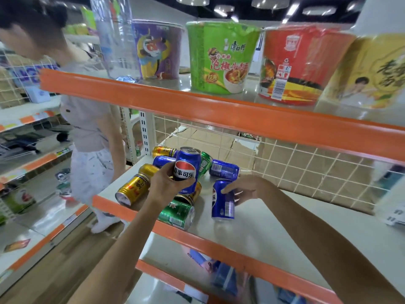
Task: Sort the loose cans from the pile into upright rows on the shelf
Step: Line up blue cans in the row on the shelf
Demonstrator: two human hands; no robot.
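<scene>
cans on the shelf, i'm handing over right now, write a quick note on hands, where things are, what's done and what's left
Left hand grips a blue can, upright, lifted above the pile.
Right hand holds a second blue can on the shelf, right of the pile.
Pile: gold cans, a green can at the front edge, another blue one at the back, all lying down.
Done: no upright row yet.
Left: stand both held cans on the bare shelf to the right, then work through the pile.
</scene>
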